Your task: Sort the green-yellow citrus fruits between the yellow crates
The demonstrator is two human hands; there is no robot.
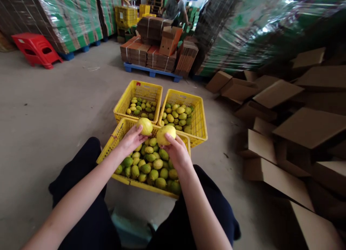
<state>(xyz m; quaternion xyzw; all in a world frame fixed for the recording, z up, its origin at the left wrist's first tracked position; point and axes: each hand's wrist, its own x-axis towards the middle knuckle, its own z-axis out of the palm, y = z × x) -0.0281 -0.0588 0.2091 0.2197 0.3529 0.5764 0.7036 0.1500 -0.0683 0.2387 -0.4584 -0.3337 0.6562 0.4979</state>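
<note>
Holding, left hand (133,138): my fingers grasp a lemon (145,126), mid-frame, at their upper right.
Right hand (177,150): fingers round a second lemon (164,135), to their upper left, long axis roughly crosswise.
Lemon gap: narrow, I judge; the two not touching, over the near crate (146,186).

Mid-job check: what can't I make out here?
All in the head view:
Floor of the near yellow crate: hidden under the piled lemons.
Far sides of the left lemon and right lemon: turned away from the camera.
Top of the co-worker's head: cut off by the top edge.
Rightmost cardboard boxes: cut off by the right edge.
</note>
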